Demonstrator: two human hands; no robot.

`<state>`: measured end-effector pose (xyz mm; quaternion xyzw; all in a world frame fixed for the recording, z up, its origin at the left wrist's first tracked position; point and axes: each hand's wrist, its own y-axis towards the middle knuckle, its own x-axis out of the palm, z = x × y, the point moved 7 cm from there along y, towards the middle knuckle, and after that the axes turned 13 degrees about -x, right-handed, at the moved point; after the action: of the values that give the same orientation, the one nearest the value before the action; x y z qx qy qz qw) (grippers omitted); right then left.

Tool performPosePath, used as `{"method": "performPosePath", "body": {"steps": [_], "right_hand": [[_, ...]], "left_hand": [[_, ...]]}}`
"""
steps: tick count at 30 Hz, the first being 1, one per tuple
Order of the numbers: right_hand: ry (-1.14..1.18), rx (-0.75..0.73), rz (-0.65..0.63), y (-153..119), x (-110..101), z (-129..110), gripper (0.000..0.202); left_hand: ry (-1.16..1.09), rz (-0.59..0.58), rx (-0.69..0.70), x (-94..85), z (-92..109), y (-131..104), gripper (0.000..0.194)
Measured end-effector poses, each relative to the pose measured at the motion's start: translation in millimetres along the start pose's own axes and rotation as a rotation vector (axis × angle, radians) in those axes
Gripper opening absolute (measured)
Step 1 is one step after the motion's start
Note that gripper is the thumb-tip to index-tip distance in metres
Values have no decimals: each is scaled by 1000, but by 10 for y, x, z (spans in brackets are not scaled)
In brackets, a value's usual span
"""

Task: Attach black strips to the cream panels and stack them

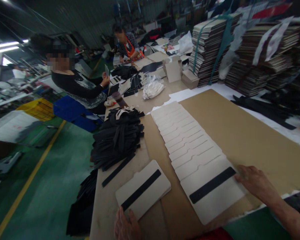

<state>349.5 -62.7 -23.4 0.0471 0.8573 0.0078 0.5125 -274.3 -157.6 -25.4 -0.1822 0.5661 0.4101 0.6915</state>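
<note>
Black strips (141,190) cross pale boards (152,196). Left hand (127,225) — fingers parted — touches one; right hand (256,183), fingers together, another

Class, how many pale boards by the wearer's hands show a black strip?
2: the top board of the stack by the left hand, and the nearest board of the overlapping row by the right hand. More may be hidden.

Blue bin (72,111) beside a yellow crate (40,109).
Beyond them, green floor (65,173) (a yellow line (31,176) crosses it); farther off, a person in an orange apron (132,51).
</note>
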Motion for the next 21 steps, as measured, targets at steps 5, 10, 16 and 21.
{"method": "performPosePath", "body": {"steps": [5,10,16,21], "right_hand": [[82,-217,-53,75,428,-1034,42],[391,-438,-307,196,1296,-2705,45],[295,-424,-239,485,1741,-3311,41],[275,-441,-195,441,1714,-3357,42]], "left_hand": [[-8,-9,30,-45,6,-87,57],[-8,22,21,-42,-24,-118,50],[-47,19,39,-66,-4,-128,48],[-49,-4,26,-63,1,-123,47]]}}
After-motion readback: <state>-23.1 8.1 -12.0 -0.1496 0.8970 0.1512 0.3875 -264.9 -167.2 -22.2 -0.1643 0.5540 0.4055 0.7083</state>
